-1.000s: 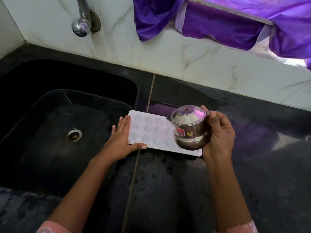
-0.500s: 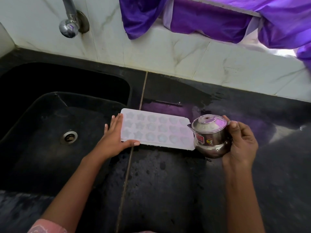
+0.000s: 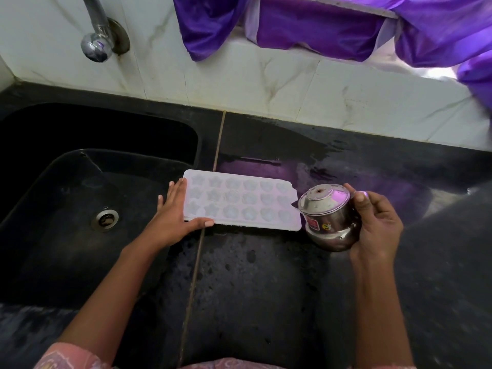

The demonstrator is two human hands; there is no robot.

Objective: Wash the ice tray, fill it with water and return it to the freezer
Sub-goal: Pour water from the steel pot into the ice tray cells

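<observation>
Ice tray point(image 3: 241, 202), left hand point(image 3: 173, 219) flat, steadying

Steel pot point(image 3: 328, 219) bears a red label, unreadable; round sticker reads "3".

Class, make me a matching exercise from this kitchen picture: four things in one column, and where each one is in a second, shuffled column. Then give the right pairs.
Things:
1. ice tray
2. steel pot
3. tap
4. drain

Places:
A. on the wall above the sink
B. in the right hand
C. in the sink floor
D. flat on the counter, at the sink's edge

Pairs: 1-D, 2-B, 3-A, 4-C
</observation>
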